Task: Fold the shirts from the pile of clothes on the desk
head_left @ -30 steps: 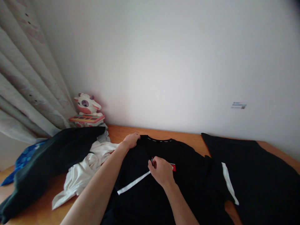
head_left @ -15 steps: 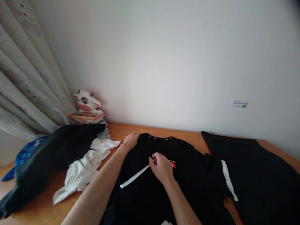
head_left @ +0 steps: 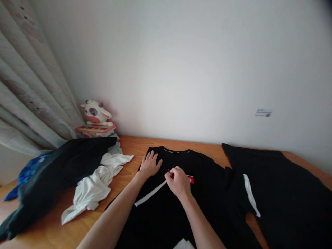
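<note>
A black T-shirt (head_left: pixel 207 180) with a small red chest label lies spread on the wooden table (head_left: pixel 135 147), its collar towards the wall. My left hand (head_left: pixel 150 164) lies flat with spread fingers on the shirt's folded left shoulder. My right hand (head_left: pixel 178 182) is closed in a pinch on the end of the folded sleeve's white cuff stripe (head_left: pixel 150 193), at the middle of the chest. The other sleeve, also edged with a white stripe (head_left: pixel 250 195), lies out to the right.
A second black garment (head_left: pixel 285 193) covers the table's right side. At the left lie a crumpled white cloth (head_left: pixel 95 186), a dark garment (head_left: pixel 57 173) and blue fabric (head_left: pixel 27 171). A toy cow (head_left: pixel 95 119) stands by the curtain (head_left: pixel 31 86) at the wall.
My left hand has slid from the shirt's shoulder edge down onto the folded fabric and spread flat. My right hand keeps its pinch on the white stripe, shifted slightly.
</note>
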